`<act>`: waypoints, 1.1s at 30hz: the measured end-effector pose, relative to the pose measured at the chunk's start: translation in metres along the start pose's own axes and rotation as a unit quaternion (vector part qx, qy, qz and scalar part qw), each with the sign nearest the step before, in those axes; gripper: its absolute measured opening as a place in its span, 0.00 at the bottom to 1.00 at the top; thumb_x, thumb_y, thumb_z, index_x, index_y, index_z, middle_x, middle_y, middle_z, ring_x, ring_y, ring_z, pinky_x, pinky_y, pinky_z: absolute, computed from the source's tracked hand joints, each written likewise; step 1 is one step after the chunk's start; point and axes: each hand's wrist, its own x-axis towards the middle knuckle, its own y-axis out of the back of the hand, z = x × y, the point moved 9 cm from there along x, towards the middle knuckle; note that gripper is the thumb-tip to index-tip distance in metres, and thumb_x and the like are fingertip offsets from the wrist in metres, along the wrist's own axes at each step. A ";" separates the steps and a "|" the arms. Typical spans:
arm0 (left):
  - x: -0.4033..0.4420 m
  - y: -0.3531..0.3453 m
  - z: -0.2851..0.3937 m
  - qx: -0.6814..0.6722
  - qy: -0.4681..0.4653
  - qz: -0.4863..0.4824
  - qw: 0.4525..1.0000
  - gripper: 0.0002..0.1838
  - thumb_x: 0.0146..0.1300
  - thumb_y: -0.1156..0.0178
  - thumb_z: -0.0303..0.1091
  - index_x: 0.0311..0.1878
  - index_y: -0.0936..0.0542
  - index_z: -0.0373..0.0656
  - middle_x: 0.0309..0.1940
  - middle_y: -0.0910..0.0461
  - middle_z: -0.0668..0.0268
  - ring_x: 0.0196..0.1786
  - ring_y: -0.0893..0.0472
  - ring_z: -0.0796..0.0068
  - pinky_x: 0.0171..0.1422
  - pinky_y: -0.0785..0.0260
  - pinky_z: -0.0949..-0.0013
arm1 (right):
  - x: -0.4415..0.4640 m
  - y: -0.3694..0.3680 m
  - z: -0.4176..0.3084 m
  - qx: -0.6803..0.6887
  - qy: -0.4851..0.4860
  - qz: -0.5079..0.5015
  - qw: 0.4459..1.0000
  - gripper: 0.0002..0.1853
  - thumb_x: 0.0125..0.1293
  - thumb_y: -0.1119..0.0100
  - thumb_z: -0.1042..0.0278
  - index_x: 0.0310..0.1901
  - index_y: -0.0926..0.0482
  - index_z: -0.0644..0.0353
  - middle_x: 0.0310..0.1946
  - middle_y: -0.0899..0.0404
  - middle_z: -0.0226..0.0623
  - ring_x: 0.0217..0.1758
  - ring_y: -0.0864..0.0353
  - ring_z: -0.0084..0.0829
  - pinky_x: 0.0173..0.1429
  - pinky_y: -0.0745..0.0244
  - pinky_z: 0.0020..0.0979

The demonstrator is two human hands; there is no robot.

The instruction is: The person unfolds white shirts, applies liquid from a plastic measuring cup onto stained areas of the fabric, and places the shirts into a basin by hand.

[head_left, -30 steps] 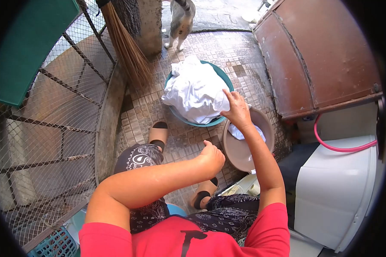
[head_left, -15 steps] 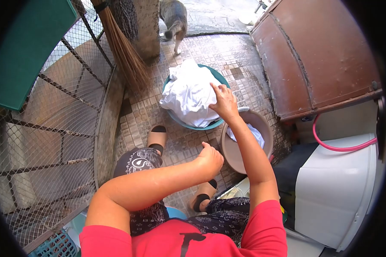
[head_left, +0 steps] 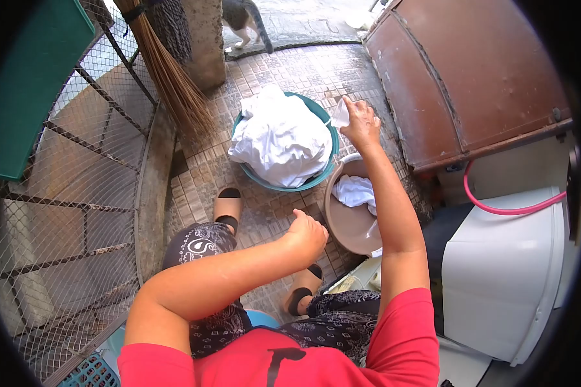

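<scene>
In the head view, my right hand (head_left: 363, 126) pinches a small white, partly see-through thing (head_left: 341, 115), whose kind I cannot make out, between thumb and fingers. It is held just right of a teal basin (head_left: 334, 138) heaped with crumpled white cloth (head_left: 281, 138). Below my right hand stands a brown-grey basin (head_left: 348, 232) with a smaller white cloth (head_left: 355, 191) inside, partly covered by my forearm. My left hand (head_left: 305, 238) hangs in front of my body, its fingers curled in, touching neither basin; nothing shows in it.
A straw broom (head_left: 164, 71) leans by the wire-mesh fence (head_left: 51, 193) on the left. A cat (head_left: 242, 16) stands at the doorway. To the right are a brown metal panel (head_left: 484, 71), a pink hose (head_left: 497, 208) and a white appliance-like box (head_left: 497, 277).
My right hand has moved right, away from the heaped cloth, and the small white thing now shows in its fingers. The cat has walked farther out. The view has shifted slightly.
</scene>
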 end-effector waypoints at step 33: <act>0.000 0.000 0.006 0.052 -0.009 0.071 0.996 0.12 0.59 0.45 0.35 0.44 0.25 0.41 0.36 0.21 0.61 0.41 0.21 0.64 0.50 0.33 0.51 | -0.104 -0.086 -0.074 -0.073 0.173 -0.002 0.982 0.26 0.50 0.40 0.68 0.54 0.29 0.46 0.48 0.29 0.33 0.57 0.33 0.34 0.57 0.42 0.48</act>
